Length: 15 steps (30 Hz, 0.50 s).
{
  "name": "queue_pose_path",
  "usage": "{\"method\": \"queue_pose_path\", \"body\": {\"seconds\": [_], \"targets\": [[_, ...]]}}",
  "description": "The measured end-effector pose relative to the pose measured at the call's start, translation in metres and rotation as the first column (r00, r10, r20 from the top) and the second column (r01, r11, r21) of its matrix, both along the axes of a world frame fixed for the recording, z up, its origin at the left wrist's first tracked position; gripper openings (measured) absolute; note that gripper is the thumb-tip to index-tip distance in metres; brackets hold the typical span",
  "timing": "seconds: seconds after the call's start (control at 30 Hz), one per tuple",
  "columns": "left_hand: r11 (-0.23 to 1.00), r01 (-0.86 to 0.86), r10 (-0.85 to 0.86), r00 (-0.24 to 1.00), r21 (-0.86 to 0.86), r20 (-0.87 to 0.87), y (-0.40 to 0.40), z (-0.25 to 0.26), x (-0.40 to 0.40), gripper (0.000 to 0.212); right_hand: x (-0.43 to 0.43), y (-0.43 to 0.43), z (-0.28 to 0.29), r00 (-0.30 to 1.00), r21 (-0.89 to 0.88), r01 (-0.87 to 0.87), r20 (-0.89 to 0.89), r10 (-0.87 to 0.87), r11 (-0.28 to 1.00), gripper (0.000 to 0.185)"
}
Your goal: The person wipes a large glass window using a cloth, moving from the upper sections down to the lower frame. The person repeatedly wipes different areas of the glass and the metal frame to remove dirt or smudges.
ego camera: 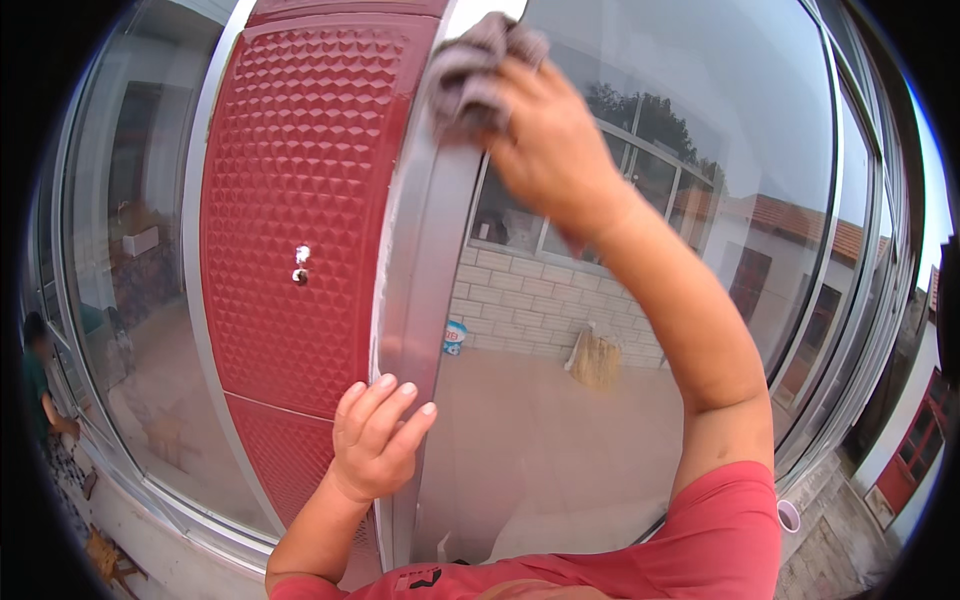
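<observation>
My right hand point(559, 142) is raised high, its fingers around a crumpled grey-brown cloth point(476, 82). The cloth lies against the upper part of a silvery metal window frame point(431, 247). To the right of that frame is a large glass pane point(555, 450), with reflections across it. Lower down, my left hand point(382, 439) rests with fingertips spread at the edge between the frame and a red embossed panel point(292, 187). Nothing shows in the left hand.
Another person point(41, 390) in a dark green top is at the far left, near a wooden stool point(109, 555). Behind the glass are a straw broom point(596, 360) and a blue-white package point(454, 337). A pinkish bucket point(788, 516) stands at lower right.
</observation>
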State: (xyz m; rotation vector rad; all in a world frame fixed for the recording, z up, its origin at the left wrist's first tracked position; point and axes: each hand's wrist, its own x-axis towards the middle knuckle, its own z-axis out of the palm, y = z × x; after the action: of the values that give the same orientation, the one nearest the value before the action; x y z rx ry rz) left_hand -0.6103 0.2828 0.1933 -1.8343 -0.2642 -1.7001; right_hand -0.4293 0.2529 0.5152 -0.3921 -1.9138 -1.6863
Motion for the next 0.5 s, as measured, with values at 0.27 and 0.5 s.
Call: {"method": "queue_pose_path", "body": {"seconds": [0.27, 0.5], "targets": [[0.994, 0.091, -0.1, 0.979, 0.056, 0.179, -0.022, -0.002, 0.009, 0.024, 0.033, -0.037, -0.118, 0.959, -0.347, 0.14, 0.279, -0.04, 0.927, 0.043], [0.982, 0.015, 0.005, 0.994, -0.186, 0.105, -0.034, 0.016, 0.024, 0.034, 0.062, -0.015, 0.059, 0.99, 0.176, 0.113, -0.105, -0.095, 0.978, 0.041]]}}
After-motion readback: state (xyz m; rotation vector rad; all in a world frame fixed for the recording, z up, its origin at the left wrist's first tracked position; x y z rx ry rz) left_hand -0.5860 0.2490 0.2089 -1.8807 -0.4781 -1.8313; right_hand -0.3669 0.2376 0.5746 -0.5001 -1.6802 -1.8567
